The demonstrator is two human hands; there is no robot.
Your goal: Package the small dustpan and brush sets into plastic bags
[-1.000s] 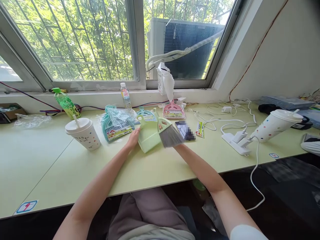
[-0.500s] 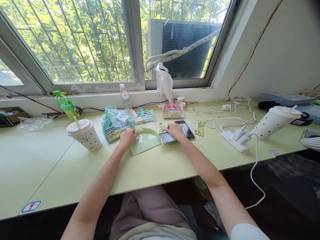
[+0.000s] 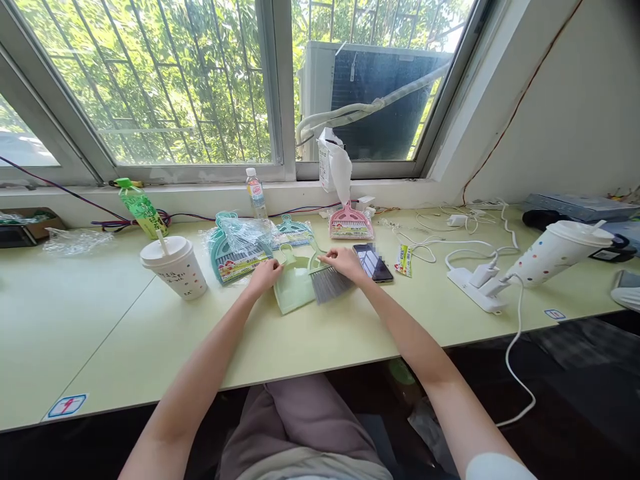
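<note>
A light green dustpan (image 3: 293, 291) lies on the table in front of me. At its left edge, near the handle, my left hand (image 3: 266, 273) is closed on it. My right hand (image 3: 345, 262) grips a small green hand brush (image 3: 331, 285) with grey bristles. The brush overlaps the dustpan's right side, bristles pointing toward me. Left of the dustpan are teal dustpan-and-brush sets (image 3: 237, 250) in clear plastic, partly covering one another. A smartphone (image 3: 373, 262) lies just right of my right hand.
Left stands a white lidded cup (image 3: 175, 267) with a straw. Behind are a green bottle (image 3: 141, 208), a clear bottle (image 3: 257, 193) and a pink brush set (image 3: 351, 222). A power strip (image 3: 475, 290), cables and another cup (image 3: 560, 253) lie right. A small packet (image 3: 403, 261) sits beside the phone.
The brush has moved left relative to the dustpan and now overlaps its right side, with its bristles turned more toward me. My left hand stays at the dustpan's left edge. The view shifted slightly.
</note>
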